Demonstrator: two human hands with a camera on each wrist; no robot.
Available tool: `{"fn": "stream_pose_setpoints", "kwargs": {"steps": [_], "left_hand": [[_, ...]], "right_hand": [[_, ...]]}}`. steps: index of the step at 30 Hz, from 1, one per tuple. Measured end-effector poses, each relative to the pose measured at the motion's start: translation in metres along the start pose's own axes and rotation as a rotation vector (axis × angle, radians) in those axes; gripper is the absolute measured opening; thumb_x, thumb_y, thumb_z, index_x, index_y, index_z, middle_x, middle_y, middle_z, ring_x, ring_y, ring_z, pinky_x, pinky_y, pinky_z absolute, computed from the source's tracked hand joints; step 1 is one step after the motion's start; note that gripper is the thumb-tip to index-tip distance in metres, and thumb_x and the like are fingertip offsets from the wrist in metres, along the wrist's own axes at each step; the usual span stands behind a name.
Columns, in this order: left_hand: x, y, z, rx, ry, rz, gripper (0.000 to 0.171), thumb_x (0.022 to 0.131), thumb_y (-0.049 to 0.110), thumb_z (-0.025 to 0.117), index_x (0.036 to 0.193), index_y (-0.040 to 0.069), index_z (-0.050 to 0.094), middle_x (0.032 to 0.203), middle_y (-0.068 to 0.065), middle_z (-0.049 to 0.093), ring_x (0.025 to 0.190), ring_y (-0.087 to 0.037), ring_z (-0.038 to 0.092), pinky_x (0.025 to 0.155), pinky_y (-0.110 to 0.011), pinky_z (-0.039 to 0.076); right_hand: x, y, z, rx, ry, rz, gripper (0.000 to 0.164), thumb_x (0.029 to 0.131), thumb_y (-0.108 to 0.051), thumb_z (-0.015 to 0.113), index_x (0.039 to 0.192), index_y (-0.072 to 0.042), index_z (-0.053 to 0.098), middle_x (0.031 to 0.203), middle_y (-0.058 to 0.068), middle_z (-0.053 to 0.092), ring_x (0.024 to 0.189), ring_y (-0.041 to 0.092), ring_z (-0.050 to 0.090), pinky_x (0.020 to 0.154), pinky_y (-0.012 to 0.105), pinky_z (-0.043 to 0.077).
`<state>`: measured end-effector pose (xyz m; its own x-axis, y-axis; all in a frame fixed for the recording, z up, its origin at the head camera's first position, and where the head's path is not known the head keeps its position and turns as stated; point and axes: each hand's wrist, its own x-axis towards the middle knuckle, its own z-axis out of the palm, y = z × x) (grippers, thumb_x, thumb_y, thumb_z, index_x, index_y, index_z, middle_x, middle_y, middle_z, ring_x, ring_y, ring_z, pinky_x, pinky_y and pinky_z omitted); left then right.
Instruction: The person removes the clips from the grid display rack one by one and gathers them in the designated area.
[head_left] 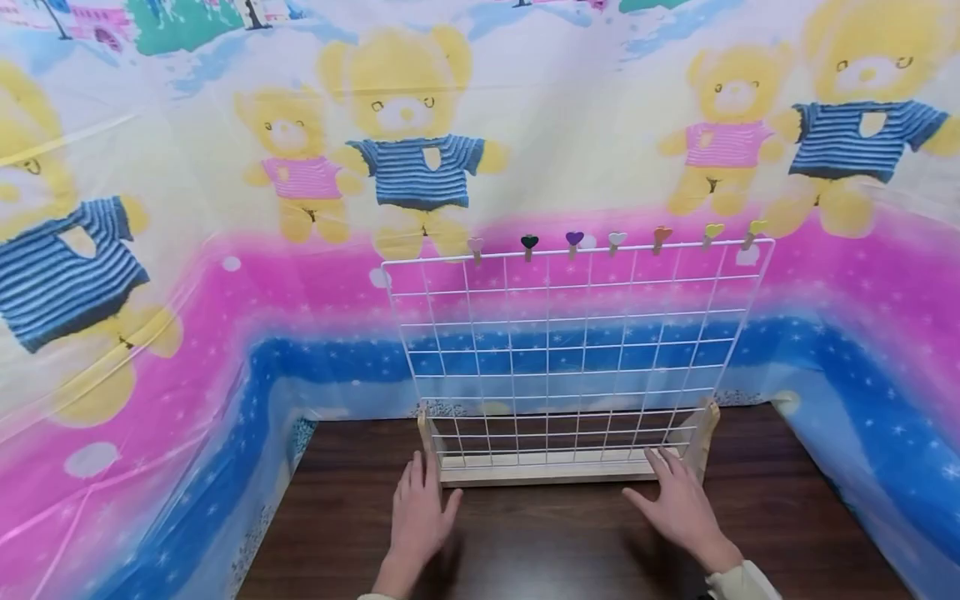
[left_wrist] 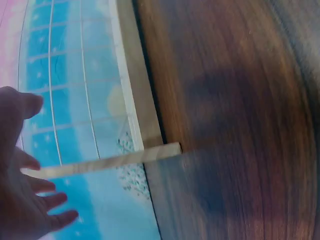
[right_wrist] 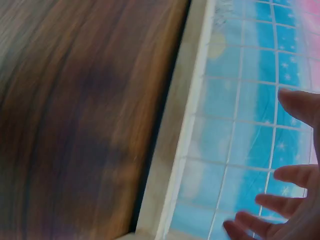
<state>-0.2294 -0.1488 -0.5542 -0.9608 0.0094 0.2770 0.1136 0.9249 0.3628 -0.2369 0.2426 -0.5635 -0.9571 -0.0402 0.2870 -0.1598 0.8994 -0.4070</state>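
Note:
A white wire grid panel (head_left: 547,333) stands upright in a wooden base (head_left: 555,477) on the table. Heart-topped clips sit along its top wire, among them a dark green clip (head_left: 529,242), a purple clip (head_left: 574,239) and an orange clip (head_left: 661,236). My left hand (head_left: 420,510) is beside the base's left end, fingers spread and holding nothing; in the left wrist view the left hand (left_wrist: 22,200) shows near the wooden end piece (left_wrist: 110,162). Near the base's right end, my right hand (head_left: 681,507) has its fingers extended, nothing in it. The right wrist view shows the right hand (right_wrist: 295,205) before the grid.
The dark brown wooden table (head_left: 547,542) lies under the stand and both hands. Behind it and along both sides hangs a printed cloth (head_left: 337,358) with teddy bears and pink and blue bands. The grid's top edge rises well above the hands.

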Motion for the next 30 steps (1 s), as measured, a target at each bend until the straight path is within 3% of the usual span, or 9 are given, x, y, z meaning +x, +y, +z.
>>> {"fn": "stream_pose_setpoints", "kwargs": {"steps": [4,8,12,15,19,30], "left_hand": [[0.012,-0.006,-0.012,-0.146,0.098,0.002,0.069,0.09,0.03,0.061,0.141,-0.008,0.034,0.141,-0.028,0.036,0.124,-0.042,0.04,0.093,-0.055,0.04],[0.028,-0.013,-0.023,-0.268,0.115,-0.007,0.068,0.091,0.023,0.06,0.144,-0.007,0.029,0.142,-0.027,0.034,0.127,-0.04,0.036,0.099,-0.053,0.036],[0.046,-0.019,-0.033,-0.332,0.096,-0.018,0.066,0.094,0.021,0.057,0.145,-0.006,0.026,0.144,-0.027,0.031,0.13,-0.041,0.033,0.102,-0.053,0.032],[0.058,-0.021,-0.039,-0.374,0.066,-0.02,0.063,0.096,0.021,0.054,0.145,-0.006,0.025,0.145,-0.028,0.029,0.132,-0.041,0.029,0.104,-0.054,0.029],[0.071,-0.02,-0.043,-0.424,0.036,-0.03,0.061,0.098,0.02,0.052,0.146,-0.005,0.025,0.147,-0.026,0.027,0.135,-0.038,0.027,0.106,-0.052,0.026],[0.081,-0.018,-0.042,-0.5,0.019,-0.014,0.049,0.099,0.019,0.05,0.143,0.001,0.038,0.141,-0.021,0.04,0.127,-0.036,0.041,0.098,-0.052,0.038]], "right_hand": [[0.006,-0.011,-0.004,0.099,0.034,-0.021,0.07,0.083,-0.042,0.071,0.135,0.0,0.049,0.133,0.025,0.047,0.12,0.044,0.042,0.092,0.061,0.036],[0.015,-0.026,-0.013,0.161,0.111,-0.1,0.06,0.083,-0.031,0.073,0.13,-0.001,0.054,0.125,0.02,0.055,0.11,0.038,0.052,0.085,0.054,0.044],[0.025,-0.044,-0.026,0.212,0.161,-0.169,0.051,0.082,-0.024,0.075,0.126,-0.004,0.058,0.113,0.014,0.061,0.092,0.026,0.059,0.07,0.04,0.05],[0.03,-0.057,-0.036,0.235,0.165,-0.2,0.047,0.083,-0.022,0.074,0.125,-0.007,0.06,0.111,0.009,0.062,0.082,0.019,0.059,0.063,0.032,0.048],[0.036,-0.073,-0.05,0.253,0.158,-0.236,0.044,0.084,-0.022,0.073,0.125,-0.009,0.06,0.107,0.004,0.063,0.079,0.013,0.06,0.063,0.03,0.05],[0.058,-0.114,-0.081,0.265,0.161,-0.355,0.043,0.084,-0.023,0.073,0.123,-0.009,0.062,0.096,0.003,0.064,0.067,0.009,0.055,0.057,0.025,0.048]]}}
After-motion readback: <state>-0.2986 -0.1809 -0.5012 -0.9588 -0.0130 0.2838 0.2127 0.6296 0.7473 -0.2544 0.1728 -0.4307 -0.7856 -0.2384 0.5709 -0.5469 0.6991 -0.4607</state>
